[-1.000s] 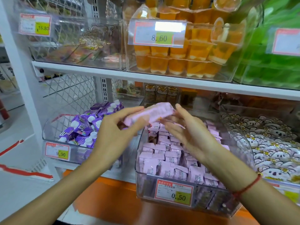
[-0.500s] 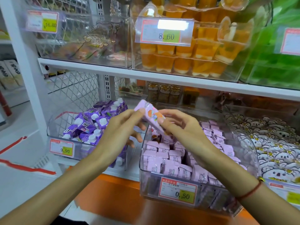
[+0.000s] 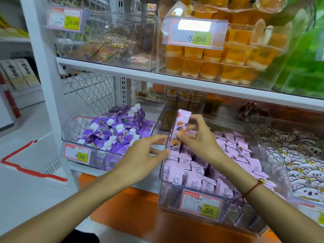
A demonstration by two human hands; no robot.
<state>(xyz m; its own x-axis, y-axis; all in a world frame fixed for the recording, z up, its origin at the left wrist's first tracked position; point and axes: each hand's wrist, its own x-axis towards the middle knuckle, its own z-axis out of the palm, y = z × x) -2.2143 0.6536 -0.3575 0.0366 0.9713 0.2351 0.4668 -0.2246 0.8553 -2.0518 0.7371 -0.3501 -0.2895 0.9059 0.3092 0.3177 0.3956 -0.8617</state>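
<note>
Over the left rear of the clear bin (image 3: 169, 197), the pink snack packet (image 3: 178, 130) stands upright, pinched at mid-length by the right hand (image 3: 198, 142). The left hand (image 3: 140, 160) is spread, fingertips at the packet's lower edge. Judged: packet in hand, not yet seated among the stocked pink packets (image 3: 201, 172). Purple cartons (image 3: 114, 132) fill the neighbouring bin. Tight rows leave little gap.

Long pink cartoon-printed sachet (image 3: 182, 120), near-upright, above the clear bin's (image 3: 169, 199) left side.
</note>
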